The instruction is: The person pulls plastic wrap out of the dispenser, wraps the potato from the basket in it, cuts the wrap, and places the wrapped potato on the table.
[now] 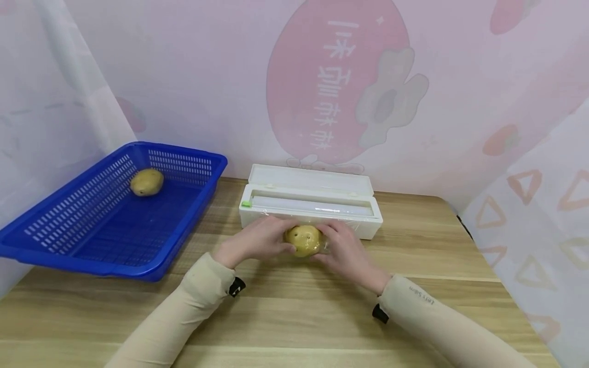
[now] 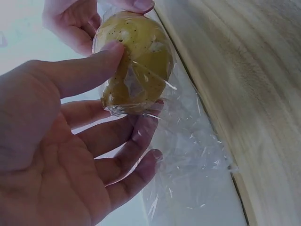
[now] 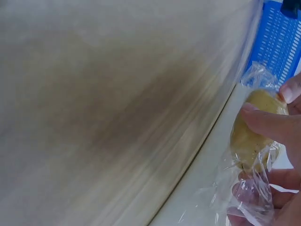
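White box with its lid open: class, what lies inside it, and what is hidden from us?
Inside the white box lies a long pale roll, its upper side visible. The roll's underside and the box floor beneath it are covered.

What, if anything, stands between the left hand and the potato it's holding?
Only clear film, wrapped round the potato where the left hand grips it. Nothing else visible stands between them.

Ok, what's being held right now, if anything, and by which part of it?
A potato with clear film around it: the left grip holds its left end, the right grip its right end.
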Motion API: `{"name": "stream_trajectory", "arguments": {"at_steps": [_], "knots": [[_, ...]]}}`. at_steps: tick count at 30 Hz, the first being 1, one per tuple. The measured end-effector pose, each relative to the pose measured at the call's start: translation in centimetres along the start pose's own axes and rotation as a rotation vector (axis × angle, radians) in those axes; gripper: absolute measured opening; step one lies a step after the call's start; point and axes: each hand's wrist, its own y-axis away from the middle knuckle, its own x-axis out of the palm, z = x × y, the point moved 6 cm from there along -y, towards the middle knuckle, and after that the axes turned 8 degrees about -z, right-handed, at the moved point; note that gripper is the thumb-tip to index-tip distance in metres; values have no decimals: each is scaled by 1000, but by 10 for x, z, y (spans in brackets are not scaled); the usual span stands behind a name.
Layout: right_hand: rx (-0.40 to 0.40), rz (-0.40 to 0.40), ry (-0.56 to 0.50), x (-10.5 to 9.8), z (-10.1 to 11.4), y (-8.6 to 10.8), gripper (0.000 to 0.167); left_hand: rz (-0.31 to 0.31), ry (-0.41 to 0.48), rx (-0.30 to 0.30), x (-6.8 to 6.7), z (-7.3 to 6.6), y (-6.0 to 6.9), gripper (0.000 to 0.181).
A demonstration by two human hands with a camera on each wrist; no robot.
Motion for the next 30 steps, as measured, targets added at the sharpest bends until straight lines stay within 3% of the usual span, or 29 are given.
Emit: {"name": "stream_trajectory", "arguments": {"at_steps": [4,8,11,15,26,30], "knots": [[-3,1,25,0,-3,-1,63,-39,-78,-9,-2,-3,0,47],[0,22,35,1,-7,-2,64,-136,-218,-8,-9,-11,0,61],[26,43,7,1,-11,-4,63,-188,-291,23,-11,-17,-1,68],[47,68,-39,1,-13,-6,60,-209,-351,67,-7,-20,-1,69],[61,144,-143,1,-19,-10,54,-321,-317,93,-1,-10,-3,55],[97,139,-147,0,-20,-9,57,-319,-325,90,0,-9,-3,54]]}}
